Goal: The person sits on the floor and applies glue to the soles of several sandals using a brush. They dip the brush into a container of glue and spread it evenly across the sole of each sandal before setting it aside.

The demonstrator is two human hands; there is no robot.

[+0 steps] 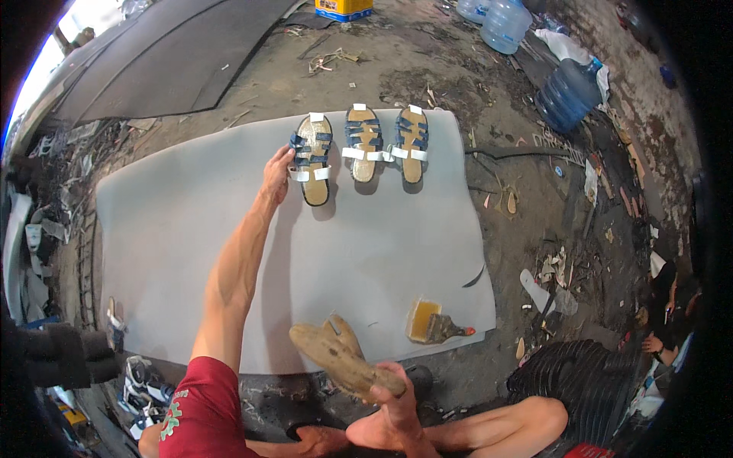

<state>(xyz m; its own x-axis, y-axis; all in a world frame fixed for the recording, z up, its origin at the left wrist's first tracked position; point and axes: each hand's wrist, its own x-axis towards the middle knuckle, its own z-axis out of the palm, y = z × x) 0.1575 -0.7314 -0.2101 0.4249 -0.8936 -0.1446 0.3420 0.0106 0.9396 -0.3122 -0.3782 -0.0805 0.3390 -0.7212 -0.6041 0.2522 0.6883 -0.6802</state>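
At the far side of the grey sheet [191,252], my left hand [278,175] is closed on the left edge of a sandal [314,187] with dark blue and white straps and a tan insole. To its right lie two similar sandals, one in the middle [363,168] and one on the right [413,169], their straps standing out to the sides. Close to my body, my right hand [397,401] grips a worn brown shoe last [324,353] by one end. A brush [449,328] rests against a small container of amber glue [421,320] near the sheet's right corner.
Dark flat sheets [168,61] lie at the far left. Blue water jugs [569,95] and a yellow crate [343,9] stand beyond. Scraps litter the ground at right, where another person's hand [653,343] shows. Several sandals [141,385] are heaped at lower left.
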